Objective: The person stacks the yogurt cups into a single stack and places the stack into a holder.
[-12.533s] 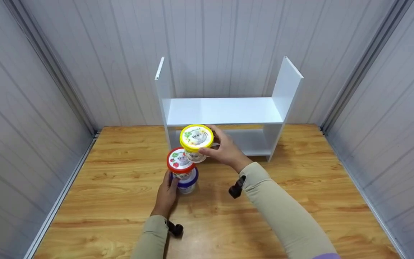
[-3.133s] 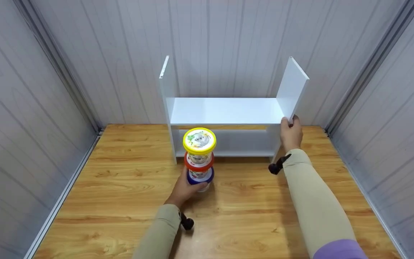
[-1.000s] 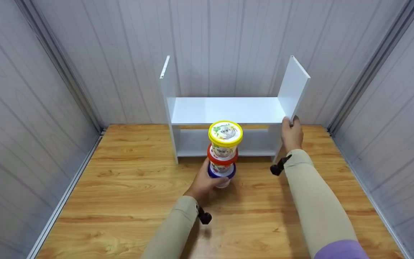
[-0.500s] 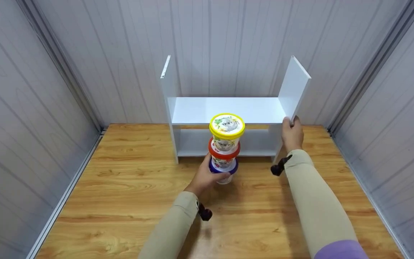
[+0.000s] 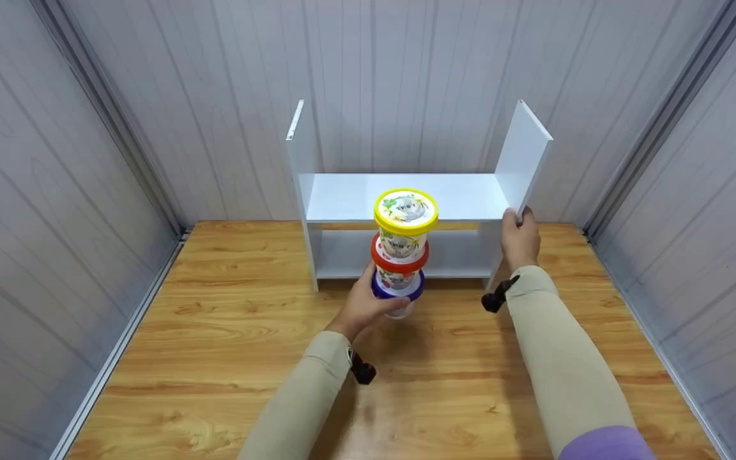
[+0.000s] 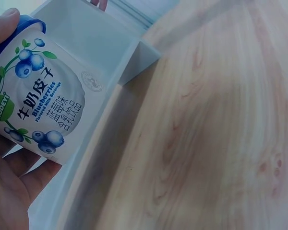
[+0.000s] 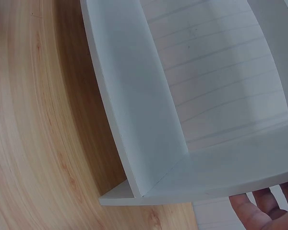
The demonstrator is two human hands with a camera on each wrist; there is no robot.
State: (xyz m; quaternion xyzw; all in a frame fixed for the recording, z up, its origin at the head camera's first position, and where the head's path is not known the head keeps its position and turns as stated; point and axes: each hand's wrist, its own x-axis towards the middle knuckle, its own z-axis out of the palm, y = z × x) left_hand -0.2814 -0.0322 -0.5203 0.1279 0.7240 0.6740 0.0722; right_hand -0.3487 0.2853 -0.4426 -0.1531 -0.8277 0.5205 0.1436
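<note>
Three lidded milk beverage cups stand stacked in front of the shelf: yellow-lidded (image 5: 405,220) on top, red-lidded (image 5: 398,262) in the middle, blue-lidded (image 5: 400,291) at the bottom. My left hand (image 5: 368,305) grips the bottom cup, thumb across its front near the blue lid. Blueberries are printed on that cup (image 6: 48,96) in the left wrist view, and the stack appears raised off the wooden table. My right hand (image 5: 521,238) holds the right side panel of the white shelf (image 5: 522,156). In the right wrist view its fingers (image 7: 252,211) curl at the panel's edge.
The two-level white shelf has an upper board (image 5: 342,191) and a lower board (image 5: 342,252) between upright side panels. Wood-grain tabletop (image 5: 227,345) lies in front and to both sides. Pale panelled walls (image 5: 151,108) enclose the back and sides.
My left hand, which was steadying the lower cups as the right placed the yellow-lidded one, has moved the whole stack rightward, then upward toward the shelf. My right hand went to the side panel and stays there.
</note>
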